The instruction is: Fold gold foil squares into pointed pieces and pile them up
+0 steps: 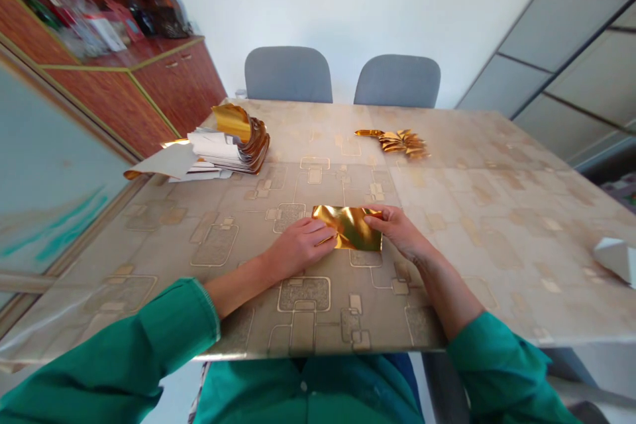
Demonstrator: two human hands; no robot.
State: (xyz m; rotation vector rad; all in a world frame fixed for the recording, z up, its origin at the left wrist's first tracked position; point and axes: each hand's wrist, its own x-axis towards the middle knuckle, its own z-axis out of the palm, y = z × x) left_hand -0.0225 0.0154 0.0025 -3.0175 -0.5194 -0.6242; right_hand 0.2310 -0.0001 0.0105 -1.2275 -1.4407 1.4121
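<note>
A shiny gold foil paper, oblong in shape, lies near the middle of the table between my hands. My left hand rests over its left end with the fingers bent and pressed down on it. At the opposite end, my right hand pinches the paper's right edge, thumb on top. The fingers under the paper are hidden. Farther back on the left sits a thick pile of gold and white paper sheets, loosely curled. Several folded gold paper pieces lie bunched together at the back right.
The table has a patterned, glossy cover. Two grey chairs stand along its far side against a white wall. A white folded paper object is at the right edge. A wooden cabinet stands behind on the left.
</note>
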